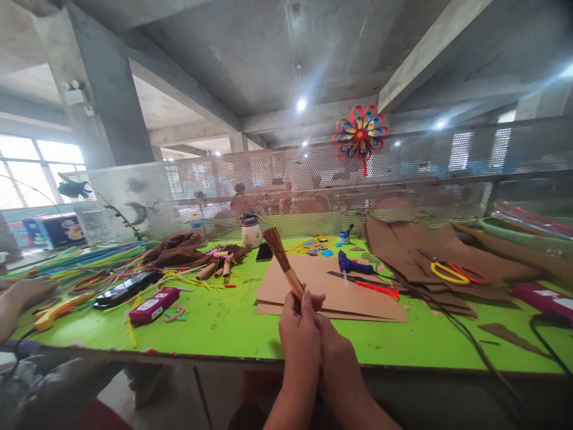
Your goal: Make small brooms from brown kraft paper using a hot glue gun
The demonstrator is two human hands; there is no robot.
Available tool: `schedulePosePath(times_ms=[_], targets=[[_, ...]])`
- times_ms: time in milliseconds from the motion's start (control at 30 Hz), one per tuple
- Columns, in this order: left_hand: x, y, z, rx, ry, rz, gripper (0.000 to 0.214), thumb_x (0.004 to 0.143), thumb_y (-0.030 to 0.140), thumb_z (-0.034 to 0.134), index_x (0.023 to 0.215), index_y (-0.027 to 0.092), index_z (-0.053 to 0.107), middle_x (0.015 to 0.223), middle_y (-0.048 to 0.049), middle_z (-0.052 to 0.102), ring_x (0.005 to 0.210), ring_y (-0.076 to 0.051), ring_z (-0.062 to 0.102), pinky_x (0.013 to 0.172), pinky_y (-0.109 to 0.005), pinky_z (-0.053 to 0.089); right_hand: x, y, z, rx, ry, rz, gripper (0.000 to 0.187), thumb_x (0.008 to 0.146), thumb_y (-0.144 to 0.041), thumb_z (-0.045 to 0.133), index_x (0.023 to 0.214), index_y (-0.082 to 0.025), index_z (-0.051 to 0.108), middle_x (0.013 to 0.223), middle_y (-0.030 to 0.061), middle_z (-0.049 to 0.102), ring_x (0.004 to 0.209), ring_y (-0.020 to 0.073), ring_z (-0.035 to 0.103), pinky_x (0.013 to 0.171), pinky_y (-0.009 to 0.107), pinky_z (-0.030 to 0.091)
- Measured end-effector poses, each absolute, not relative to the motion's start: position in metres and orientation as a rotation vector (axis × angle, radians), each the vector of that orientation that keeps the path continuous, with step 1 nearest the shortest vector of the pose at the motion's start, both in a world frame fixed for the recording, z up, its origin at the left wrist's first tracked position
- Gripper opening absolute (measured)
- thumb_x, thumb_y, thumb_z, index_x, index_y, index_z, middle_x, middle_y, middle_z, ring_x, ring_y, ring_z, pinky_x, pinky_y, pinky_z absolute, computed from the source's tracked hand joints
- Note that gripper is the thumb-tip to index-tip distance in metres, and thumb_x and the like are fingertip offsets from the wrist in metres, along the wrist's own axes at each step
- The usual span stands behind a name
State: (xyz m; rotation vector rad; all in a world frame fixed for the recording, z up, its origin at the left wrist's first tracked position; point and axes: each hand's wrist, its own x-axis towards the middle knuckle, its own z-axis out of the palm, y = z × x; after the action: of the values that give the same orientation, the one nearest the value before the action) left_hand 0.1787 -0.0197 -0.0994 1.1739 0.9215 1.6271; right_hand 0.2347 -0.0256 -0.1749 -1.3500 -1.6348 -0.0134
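Both my hands are pressed together in front of me over the near edge of the green table (pixel 233 328). My left hand (pixel 299 334) and my right hand (pixel 333 352) are both closed round the lower end of a small brown paper broom (pixel 283 263). Its tan rolled handle rises from my fingers and its dark brown fringed head tilts up to the left. Just behind it lies a stack of brown cardboard sheets (pixel 331 292).
A blue glue gun (pixel 353 264), red-handled cutter (pixel 371 285), yellow and red scissors (pixel 452 272) and brown paper (pixel 403 239) lie to the right. Coloured strips (pixel 89 257), a pink box (pixel 154 306) and a phone (pixel 125 288) lie left. Another person's hand (pixel 22 295) rests far left. A mesh fence (pixel 313 185) backs the table.
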Motion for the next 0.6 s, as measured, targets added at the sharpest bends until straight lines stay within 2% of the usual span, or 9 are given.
schedulePosePath(times_ms=[167,267,400,600], targets=[[0.175,-0.021,-0.102,1.162,0.831,1.574,0.02,0.084,0.035,0.059,0.082,0.015,0.06,0.08,-0.0077,0.073,0.082,-0.02,0.068,0.084,-0.031,0.047,0.239,-0.035,-0.167,-1.302,-1.602,-0.034,0.031,0.098,-0.029,0.031,0.104,-0.016,0.058,0.081,0.0092,0.07,0.066,0.0239,0.068,0.053,0.029,0.043],[0.17,-0.021,-0.1,1.068,0.662,1.512,0.022,0.084,0.036,0.061,0.086,0.014,0.059,0.077,-0.0047,0.071,0.083,-0.019,0.068,0.085,-0.031,0.048,0.243,-0.044,-0.16,-1.236,-1.588,-0.056,0.029,0.098,-0.032,0.033,0.103,-0.018,0.059,0.082,0.0079,0.07,0.068,0.0227,0.068,0.056,0.029,0.045],[0.161,-0.02,-0.094,0.882,0.438,1.468,0.023,0.08,0.03,0.067,0.095,0.015,0.058,0.073,0.0005,0.065,0.079,-0.018,0.069,0.085,-0.033,0.051,0.247,-0.056,-0.16,-1.168,-1.615,-0.087,0.03,0.098,-0.027,0.033,0.108,-0.017,0.059,0.084,0.0086,0.069,0.07,0.0215,0.067,0.061,0.029,0.049],[0.152,-0.014,-0.091,0.765,0.339,1.431,0.013,0.081,0.02,0.066,0.09,0.011,0.06,0.07,-0.0017,0.063,0.077,-0.019,0.069,0.086,-0.038,0.053,0.254,-0.073,-0.17,-1.125,-1.639,-0.064,0.031,0.097,-0.021,0.036,0.116,-0.012,0.058,0.09,0.0108,0.071,0.078,0.0205,0.069,0.071,0.029,0.052]])
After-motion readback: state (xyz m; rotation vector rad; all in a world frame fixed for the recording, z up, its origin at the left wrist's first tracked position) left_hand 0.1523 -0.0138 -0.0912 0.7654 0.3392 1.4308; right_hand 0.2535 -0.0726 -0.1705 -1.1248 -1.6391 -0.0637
